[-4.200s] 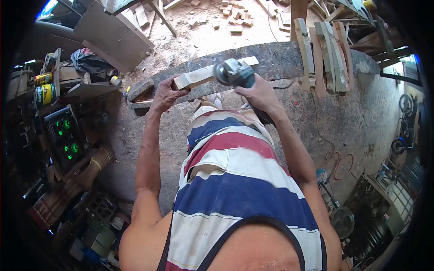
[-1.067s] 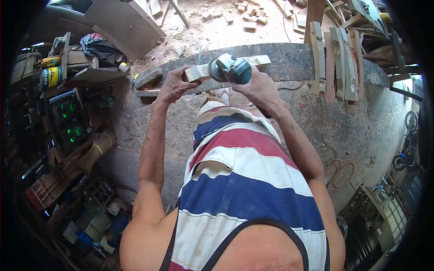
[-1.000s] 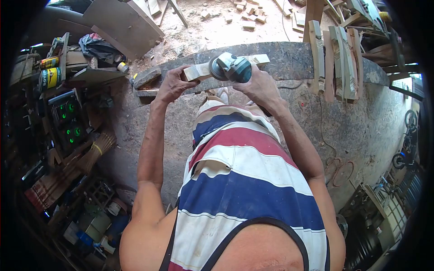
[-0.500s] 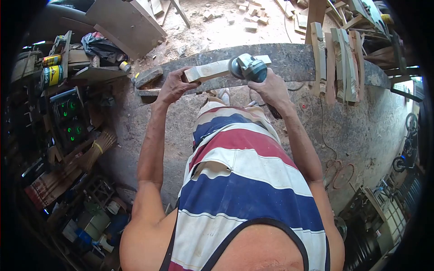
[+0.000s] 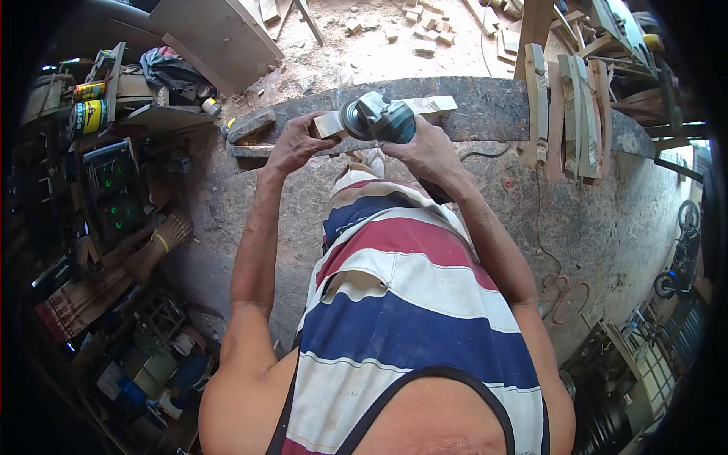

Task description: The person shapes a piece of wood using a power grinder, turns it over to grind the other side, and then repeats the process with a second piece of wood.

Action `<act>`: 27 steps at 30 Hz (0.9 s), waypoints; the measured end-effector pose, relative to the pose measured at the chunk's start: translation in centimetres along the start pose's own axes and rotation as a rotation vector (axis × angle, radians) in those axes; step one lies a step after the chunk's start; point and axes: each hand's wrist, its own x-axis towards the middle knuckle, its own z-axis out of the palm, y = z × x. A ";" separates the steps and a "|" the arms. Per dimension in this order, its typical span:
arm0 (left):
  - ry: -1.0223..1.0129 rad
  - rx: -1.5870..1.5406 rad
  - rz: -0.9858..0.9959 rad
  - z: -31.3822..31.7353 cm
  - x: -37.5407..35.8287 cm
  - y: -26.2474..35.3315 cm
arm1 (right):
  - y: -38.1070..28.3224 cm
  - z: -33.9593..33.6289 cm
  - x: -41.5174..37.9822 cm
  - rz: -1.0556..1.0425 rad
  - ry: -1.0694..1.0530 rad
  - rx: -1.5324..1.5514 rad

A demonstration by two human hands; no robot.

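Note:
A pale wooden block (image 5: 431,105), long and narrow, lies across the dark workbench (image 5: 489,110). Its left end is gripped by my left hand (image 5: 300,142), fingers and thumb wrapped round it. My right hand (image 5: 426,152) is closed round the body of an angle grinder (image 5: 385,119). The grinder's round disc (image 5: 353,120) faces left and overlaps the block close to my left hand. Most of the block's middle is hidden behind the grinder. A dark cord runs from below my right hand toward the right.
Several shaped wooden pieces (image 5: 580,114) hang over the bench's right side. A wood offcut (image 5: 251,127) lies at its left end. Cut blocks (image 5: 432,30) and sawdust cover the ground beyond. A coiled cable (image 5: 567,298) rests on the floor at right; paint cans (image 5: 91,116) stand on the left shelf.
My right hand has moved the grinder left along the block, from near its right part to close beside my left hand. My left hand keeps its grip at the same end.

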 end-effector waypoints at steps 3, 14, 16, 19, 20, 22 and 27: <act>0.005 0.001 0.011 0.0 -0.3 0.9 | -0.3 -0.6 -0.1 0.033 -0.007 -0.090; -0.016 0.019 -0.001 0.0 -0.3 1.3 | -0.3 -2.8 -0.4 0.103 0.017 -0.164; -0.016 0.027 -0.014 0.0 -0.3 1.0 | 0.2 -3.0 -0.5 0.086 0.050 -0.134; -0.010 -0.002 -0.017 0.0 -0.3 0.8 | 1.1 -3.2 -0.4 0.130 0.069 -0.150; -0.009 -0.019 -0.016 0.1 -0.3 0.7 | 1.6 -3.3 -0.3 0.159 0.070 -0.165; -0.020 -0.083 -0.012 0.2 -0.4 0.3 | 3.5 -3.2 0.4 0.222 0.078 -0.220; -0.024 -0.080 -0.009 0.1 -0.3 -0.1 | 3.2 -2.7 0.6 0.208 0.066 -0.121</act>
